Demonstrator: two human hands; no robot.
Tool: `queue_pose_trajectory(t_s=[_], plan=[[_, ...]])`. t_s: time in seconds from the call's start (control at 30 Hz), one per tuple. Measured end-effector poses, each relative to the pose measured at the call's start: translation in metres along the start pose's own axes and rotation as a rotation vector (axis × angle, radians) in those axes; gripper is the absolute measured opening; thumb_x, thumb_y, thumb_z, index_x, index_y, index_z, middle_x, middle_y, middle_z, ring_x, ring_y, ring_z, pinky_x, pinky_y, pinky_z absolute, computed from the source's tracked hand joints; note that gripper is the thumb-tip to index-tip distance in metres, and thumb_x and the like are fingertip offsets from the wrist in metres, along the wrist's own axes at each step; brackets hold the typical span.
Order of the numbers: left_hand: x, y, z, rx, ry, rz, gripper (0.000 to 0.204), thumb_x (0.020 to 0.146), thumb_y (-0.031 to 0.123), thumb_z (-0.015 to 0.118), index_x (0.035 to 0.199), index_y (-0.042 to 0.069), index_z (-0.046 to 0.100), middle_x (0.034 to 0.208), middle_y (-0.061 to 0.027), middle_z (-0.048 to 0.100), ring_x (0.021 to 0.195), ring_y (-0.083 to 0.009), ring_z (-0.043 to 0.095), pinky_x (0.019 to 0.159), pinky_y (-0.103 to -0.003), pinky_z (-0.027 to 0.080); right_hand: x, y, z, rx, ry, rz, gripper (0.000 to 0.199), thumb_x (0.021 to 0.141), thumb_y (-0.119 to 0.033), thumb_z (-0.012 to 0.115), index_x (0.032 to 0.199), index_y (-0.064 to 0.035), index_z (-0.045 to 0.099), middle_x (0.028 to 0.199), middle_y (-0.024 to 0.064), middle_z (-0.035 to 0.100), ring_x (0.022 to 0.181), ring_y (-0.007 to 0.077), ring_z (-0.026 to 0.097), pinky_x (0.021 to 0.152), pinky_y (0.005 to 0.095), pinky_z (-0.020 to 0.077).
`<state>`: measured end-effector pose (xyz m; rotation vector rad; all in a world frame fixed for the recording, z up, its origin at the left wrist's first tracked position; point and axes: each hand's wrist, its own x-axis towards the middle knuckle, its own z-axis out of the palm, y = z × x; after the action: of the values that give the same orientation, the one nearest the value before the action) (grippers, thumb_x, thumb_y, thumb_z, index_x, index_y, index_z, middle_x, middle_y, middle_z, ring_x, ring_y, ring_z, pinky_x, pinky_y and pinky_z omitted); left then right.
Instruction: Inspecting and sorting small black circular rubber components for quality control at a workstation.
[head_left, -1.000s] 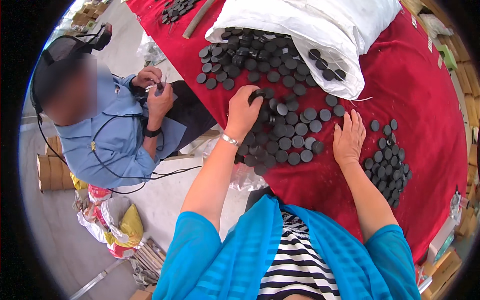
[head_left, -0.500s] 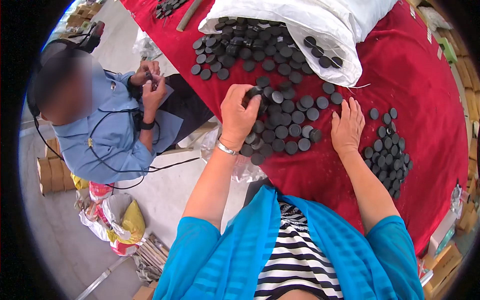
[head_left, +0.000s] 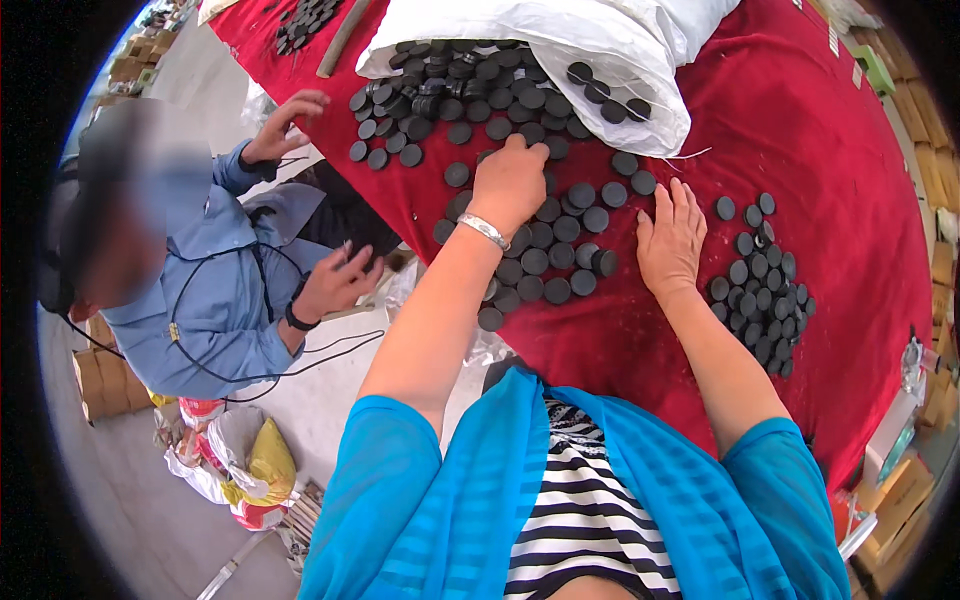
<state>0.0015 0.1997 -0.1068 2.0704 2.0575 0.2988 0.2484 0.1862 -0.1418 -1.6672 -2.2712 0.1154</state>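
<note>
Left hand (head_left: 508, 185): fingers curled down among black discs (head_left: 534, 261) — whether they grip one, I cannot tell.
Right hand (head_left: 668, 240): spread flat on the red cloth (head_left: 790, 130), discs near its fingertips.
Cloth edge: just left of the middle discs; red shows between right hand and right-hand pile (head_left: 765, 300).
Count: one white sack (head_left: 610, 35), four discs on its flap.
Floor (head_left: 130, 480): pale grey.
</note>
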Motion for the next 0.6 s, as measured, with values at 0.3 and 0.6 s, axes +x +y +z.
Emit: queue_pose_trajectory(t_s=[0.3,0.6], plan=[[-0.024,0.002,-0.028,-0.827,0.101,-0.127,0.022,0.082,0.0,0.059,0.104,0.001,0.06,0.078,-0.0058,0.065,0.064,-0.0107,0.06,0.06,-0.025,0.048,0.012,-0.004,-0.005,-0.02,0.007,-0.008,0.049,0.087,-0.023,0.061,0.13,-0.0037,0.048,0.142,0.0163,0.04,0.134,0.0335,0.033,0.11,0.0475,0.0261],[-0.068,0.028,-0.068,-1.22,0.258,-0.116,0.027,0.083,-0.009,0.055,0.108,0.001,0.059,0.094,-0.0037,0.063,0.076,-0.0069,0.059,0.066,-0.021,0.048,0.023,-0.003,0.004,-0.047,0.005,-0.03,0.049,0.088,-0.025,0.059,0.131,-0.0037,0.047,0.142,0.017,0.04,0.134,0.0337,0.034,0.109,0.0471,0.0267]])
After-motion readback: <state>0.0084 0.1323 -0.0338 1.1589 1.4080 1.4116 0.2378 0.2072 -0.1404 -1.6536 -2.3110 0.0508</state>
